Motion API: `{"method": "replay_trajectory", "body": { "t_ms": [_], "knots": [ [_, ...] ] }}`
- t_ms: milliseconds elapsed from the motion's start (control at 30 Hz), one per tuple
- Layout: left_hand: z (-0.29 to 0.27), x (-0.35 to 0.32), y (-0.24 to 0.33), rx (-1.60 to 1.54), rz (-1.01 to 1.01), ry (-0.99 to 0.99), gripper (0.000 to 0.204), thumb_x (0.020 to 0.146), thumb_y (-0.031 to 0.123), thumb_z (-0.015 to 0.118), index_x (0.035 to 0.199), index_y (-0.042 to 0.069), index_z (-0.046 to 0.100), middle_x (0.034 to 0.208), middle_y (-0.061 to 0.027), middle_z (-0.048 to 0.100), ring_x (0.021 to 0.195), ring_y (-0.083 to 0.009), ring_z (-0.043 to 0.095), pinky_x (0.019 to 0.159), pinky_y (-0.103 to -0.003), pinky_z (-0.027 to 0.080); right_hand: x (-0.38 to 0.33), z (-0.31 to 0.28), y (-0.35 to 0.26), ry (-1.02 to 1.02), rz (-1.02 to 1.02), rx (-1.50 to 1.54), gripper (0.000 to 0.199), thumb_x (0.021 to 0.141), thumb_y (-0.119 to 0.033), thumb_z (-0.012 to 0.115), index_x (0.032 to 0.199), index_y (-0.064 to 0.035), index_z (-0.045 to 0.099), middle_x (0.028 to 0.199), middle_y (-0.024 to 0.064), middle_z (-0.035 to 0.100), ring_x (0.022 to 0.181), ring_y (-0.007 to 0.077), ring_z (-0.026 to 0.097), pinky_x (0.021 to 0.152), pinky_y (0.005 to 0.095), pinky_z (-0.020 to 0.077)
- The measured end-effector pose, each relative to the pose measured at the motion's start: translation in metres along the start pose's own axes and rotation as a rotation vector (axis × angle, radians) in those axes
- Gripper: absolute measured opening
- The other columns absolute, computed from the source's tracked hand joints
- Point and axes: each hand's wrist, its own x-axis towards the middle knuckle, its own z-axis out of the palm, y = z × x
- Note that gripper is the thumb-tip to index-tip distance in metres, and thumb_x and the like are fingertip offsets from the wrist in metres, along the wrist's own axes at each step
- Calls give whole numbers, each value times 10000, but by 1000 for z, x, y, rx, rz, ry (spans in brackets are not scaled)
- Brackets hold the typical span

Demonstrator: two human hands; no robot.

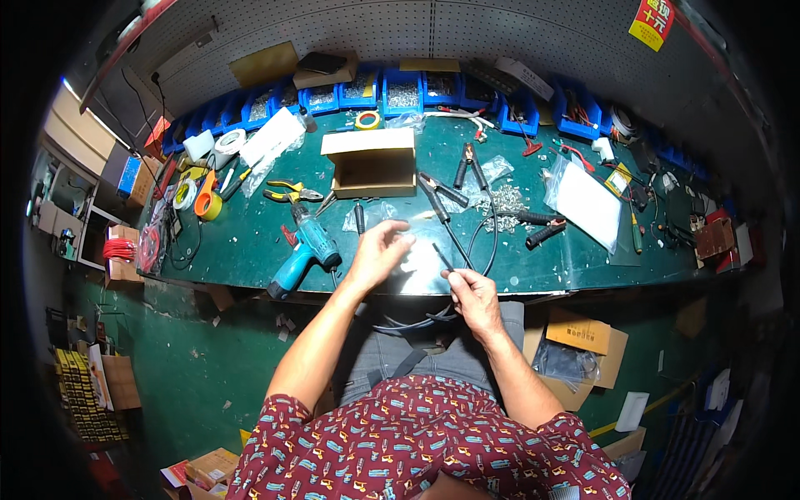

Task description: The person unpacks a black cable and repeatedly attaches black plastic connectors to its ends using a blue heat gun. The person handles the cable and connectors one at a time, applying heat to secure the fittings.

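Note:
My right hand (477,304) pinches a thin black cable (442,255) near its end, just over the front edge of the green workbench. To its left, my left hand (379,257) hovers over the bench, fingers apart and holding nothing that I can see. A black sleeve-like handle (360,218) lies just beyond the left fingers. Black-handled battery clamps (433,198) lie past my hands, with black cables (493,237) looping down toward my lap. Another black clamp (543,233) rests to the right, beside a scatter of small metal parts (502,207).
A teal cordless drill (308,248) lies left of my left hand, with yellow-handled pliers (292,192) behind it. An open cardboard box (371,150) stands mid-bench. Blue parts bins (403,92) line the back. A white sheet (588,207) lies at right, tape rolls (208,200) at left.

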Motion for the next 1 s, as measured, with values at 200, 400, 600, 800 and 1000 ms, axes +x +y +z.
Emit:
{"method": "replay_trajectory", "body": {
  "t_ms": [200, 400, 600, 800, 1000],
  "knots": [
    [-3, 52, -40, 1063, 211, -20, 344, 885, 37, 648, 1228, 62, 628, 1159, -170, 614, 1067, -393, 632, 873, -466, 539, 4, -5, 2, 5, -6, 143, 323, 1040, -215, 595, 1252, 20, 655, 719, -29, 581, 550, 20, 428, 494, 183, 345],
    [3, 38, -13, 414, 295, 136, 236, 903, 98, 719, 1114, 47, 627, 1042, -93, 646, 974, -266, 657, 806, -378, 544, 3, -2, 2, 46, -74, 89, 315, 1034, -196, 605, 1266, 12, 650, 749, -9, 630, 564, 24, 458, 504, 183, 366],
    [16, -3, 26, -796, -172, 117, 207, 960, 232, 727, 1092, 112, 621, 1005, -4, 689, 899, -107, 666, 807, -297, 587, 3, 6, -7, 0, -154, -7, 336, 1030, -218, 604, 1265, 15, 663, 760, -14, 656, 598, 24, 504, 536, 197, 400],
    [16, -16, 39, -762, -160, 104, 146, 983, 190, 689, 1087, 98, 644, 1009, -21, 712, 903, -120, 695, 784, -284, 618, -2, 14, -15, -28, -171, -41, 315, 1031, -201, 596, 1254, 5, 678, 769, -6, 656, 659, 32, 547, 577, 204, 426],
    [18, -28, 46, -483, -159, -114, 225, 916, 162, 761, 1068, 60, 631, 981, -31, 694, 907, -114, 665, 783, -291, 579, -5, 19, -23, -25, -228, -207, 367, 990, -175, 617, 1311, 1, 597, 831, 46, 689, 711, 97, 623, 628, 252, 491]
  ]
}}
